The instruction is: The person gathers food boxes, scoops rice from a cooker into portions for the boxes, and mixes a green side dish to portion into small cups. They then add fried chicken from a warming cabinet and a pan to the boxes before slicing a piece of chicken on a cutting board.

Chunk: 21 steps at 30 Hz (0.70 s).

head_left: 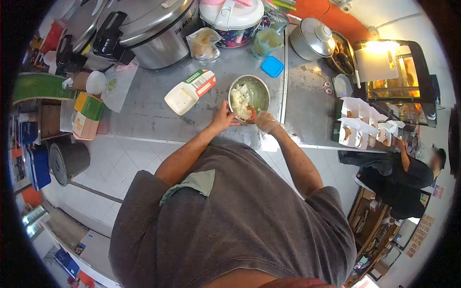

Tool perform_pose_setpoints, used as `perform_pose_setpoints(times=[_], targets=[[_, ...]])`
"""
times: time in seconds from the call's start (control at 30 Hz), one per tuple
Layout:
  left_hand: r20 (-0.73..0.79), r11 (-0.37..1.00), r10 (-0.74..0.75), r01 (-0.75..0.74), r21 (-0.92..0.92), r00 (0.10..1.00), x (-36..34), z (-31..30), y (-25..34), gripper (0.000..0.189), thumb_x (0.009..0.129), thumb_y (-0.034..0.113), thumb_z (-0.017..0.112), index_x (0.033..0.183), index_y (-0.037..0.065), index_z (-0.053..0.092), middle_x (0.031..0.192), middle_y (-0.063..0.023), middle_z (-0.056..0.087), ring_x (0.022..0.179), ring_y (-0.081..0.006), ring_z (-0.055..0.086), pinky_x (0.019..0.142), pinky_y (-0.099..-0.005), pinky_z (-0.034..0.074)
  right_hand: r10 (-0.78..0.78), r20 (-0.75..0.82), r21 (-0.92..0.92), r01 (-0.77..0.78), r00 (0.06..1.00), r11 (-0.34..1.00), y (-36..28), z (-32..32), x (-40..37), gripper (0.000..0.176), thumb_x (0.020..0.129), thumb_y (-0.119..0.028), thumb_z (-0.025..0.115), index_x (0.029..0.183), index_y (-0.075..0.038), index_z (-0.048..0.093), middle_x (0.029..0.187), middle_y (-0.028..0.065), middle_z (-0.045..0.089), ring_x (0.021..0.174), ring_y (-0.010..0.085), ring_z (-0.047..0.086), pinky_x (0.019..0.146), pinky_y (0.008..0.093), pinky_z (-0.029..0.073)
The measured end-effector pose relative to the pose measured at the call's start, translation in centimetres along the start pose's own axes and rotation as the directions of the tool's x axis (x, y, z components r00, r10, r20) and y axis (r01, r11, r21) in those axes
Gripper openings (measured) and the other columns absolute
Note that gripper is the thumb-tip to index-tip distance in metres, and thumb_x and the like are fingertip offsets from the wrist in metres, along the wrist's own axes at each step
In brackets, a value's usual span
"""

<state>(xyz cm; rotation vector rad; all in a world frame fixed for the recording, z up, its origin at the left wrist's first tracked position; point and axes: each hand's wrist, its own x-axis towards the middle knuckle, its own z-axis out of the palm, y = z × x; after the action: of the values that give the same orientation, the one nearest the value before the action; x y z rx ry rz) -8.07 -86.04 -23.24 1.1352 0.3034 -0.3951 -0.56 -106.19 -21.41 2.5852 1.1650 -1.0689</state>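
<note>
A round metal bowl (263, 84) stands on the steel counter, with white rice (238, 95) and some reddish food (250, 114) inside. My left hand (224, 118) grips the bowl's near left side, thumb at the rim and fingers round the outside. In a clear plastic glove, my right hand (267, 123) is at the near right rim, its fingers bunched beside the reddish food; whatever they hold is hidden by glove and blur. Left of the bowl lies an opened takeaway box (181, 98) with a white inside and a green and red printed flap.
Large steel cookers (153, 41), a flowered pot (235, 34) and a bagged item (203, 43) line the counter's back. A blue lid (272, 66) lies behind the bowl. White food boxes (357, 122) stand right, near a lit display case (398, 81) and another person (408, 168).
</note>
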Motion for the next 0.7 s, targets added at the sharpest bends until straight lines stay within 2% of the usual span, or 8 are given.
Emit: perform_pose_setpoints(times=[0.1, 0.17, 0.2, 0.27, 0.37, 0.57, 0.63, 0.7], targets=[[-0.002, 0.999, 0.015, -0.015, 0.028, 1.000, 0.1, 0.1, -1.3, 0.034, 0.091, -0.002, 0.045, 0.112, 0.010, 0.021, 0.113, -0.0191, 0.044, 0.090, -0.0354, 0.064, 0.074, -0.0438, 0.059, -0.090, -0.363, 0.413, 0.247, 0.927, 0.877, -0.2, 1.3, 0.5, 0.032, 0.082, -0.010, 0.050, 0.111, -0.006, 0.062, 0.092, 0.0144, 0.067, 0.082, 0.0281, 0.065, 0.074, 0.0367, 0.052], [-0.005, 1.000, 0.000, 0.000, -0.017, 1.000, 0.3, 0.3, -2.7, 0.033, 0.091, -0.002, 0.045, 0.111, 0.010, 0.021, 0.113, -0.0190, 0.043, 0.090, -0.0357, 0.063, 0.075, -0.0444, 0.059, 0.014, -0.280, 0.568, 0.154, 0.960, 0.809, -0.8, 0.3, 0.5, 0.038, 0.078, -0.007, 0.055, 0.115, -0.006, 0.061, 0.078, 0.0123, 0.066, 0.075, 0.0257, 0.064, 0.073, 0.0342, 0.052], [-0.010, 0.998, -0.011, 0.011, -0.059, 1.000, 0.4, 0.2, -3.1, 0.033, 0.091, -0.002, 0.044, 0.110, 0.011, 0.021, 0.114, -0.0189, 0.043, 0.091, -0.0360, 0.063, 0.075, -0.0451, 0.059, 0.094, -0.185, 0.766, 0.083, 0.978, 0.637, -1.0, -0.9, -0.1, 0.033, 0.079, -0.010, 0.058, 0.112, -0.005, 0.062, 0.068, 0.0095, 0.061, 0.064, 0.0227, 0.060, 0.063, 0.0331, 0.051], [-0.050, 0.995, -0.025, 0.020, -0.098, 0.998, 0.4, 0.3, -3.8, 0.033, 0.093, -0.001, 0.043, 0.114, 0.010, 0.021, 0.116, -0.0207, 0.044, 0.093, -0.0362, 0.062, 0.078, -0.0455, 0.058, -0.018, 0.357, 0.815, -0.321, 0.934, -0.483, 0.4, -0.9, 0.6, 0.025, 0.085, -0.023, 0.063, 0.101, -0.003, 0.063, 0.051, -0.0012, 0.042, 0.040, 0.0091, 0.041, 0.037, 0.0266, 0.039], [-0.087, 0.989, -0.054, 0.041, -0.145, 0.995, -0.1, 0.5, -2.9, 0.033, 0.094, 0.001, 0.042, 0.117, 0.010, 0.022, 0.118, -0.0223, 0.045, 0.096, -0.0365, 0.062, 0.081, -0.0462, 0.057, 0.060, 0.316, 0.824, -0.243, 0.947, -0.512, 2.1, 0.9, -0.3, 0.029, 0.089, -0.032, 0.061, 0.096, -0.005, 0.062, 0.052, -0.0068, 0.031, 0.038, 0.0022, 0.028, 0.032, 0.0209, 0.024], [-0.091, 0.983, -0.099, 0.083, -0.166, 0.991, -0.6, 0.7, -2.9, 0.031, 0.092, -0.002, 0.044, 0.108, 0.011, 0.021, 0.115, -0.0201, 0.044, 0.093, -0.0350, 0.062, 0.079, -0.0454, 0.058, 0.194, 0.141, 0.982, -0.112, 0.971, -0.154, 1.0, -5.3, -4.6, 0.039, 0.089, -0.030, 0.058, 0.123, -0.014, 0.052, 0.055, -0.0001, 0.047, 0.045, 0.0127, 0.048, 0.042, 0.0308, 0.042], [-0.070, 0.980, -0.117, 0.104, -0.169, 0.991, -0.8, 0.9, -2.9, 0.030, 0.092, -0.002, 0.044, 0.108, 0.011, 0.021, 0.115, -0.0201, 0.044, 0.094, -0.0351, 0.062, 0.080, -0.0455, 0.058, 0.144, -0.694, 0.376, 0.184, 0.706, 0.908, 2.1, -0.7, 0.6, 0.043, 0.086, -0.021, 0.055, 0.129, -0.018, 0.049, 0.078, 0.0127, 0.063, 0.071, 0.0292, 0.064, 0.060, 0.0404, 0.050], [-0.088, 0.993, -0.025, 0.014, -0.120, 0.996, -1.0, 1.4, -2.8, 0.030, 0.093, -0.002, 0.044, 0.108, 0.011, 0.022, 0.116, -0.0199, 0.044, 0.098, -0.0348, 0.061, 0.081, -0.0454, 0.057, 0.085, -0.617, 0.251, 0.093, 0.782, 0.964, -0.3, 1.6, 4.6, 0.047, 0.084, -0.017, 0.053, 0.131, -0.019, 0.047, 0.091, 0.0165, 0.063, 0.085, 0.0324, 0.063, 0.071, 0.0409, 0.049]])
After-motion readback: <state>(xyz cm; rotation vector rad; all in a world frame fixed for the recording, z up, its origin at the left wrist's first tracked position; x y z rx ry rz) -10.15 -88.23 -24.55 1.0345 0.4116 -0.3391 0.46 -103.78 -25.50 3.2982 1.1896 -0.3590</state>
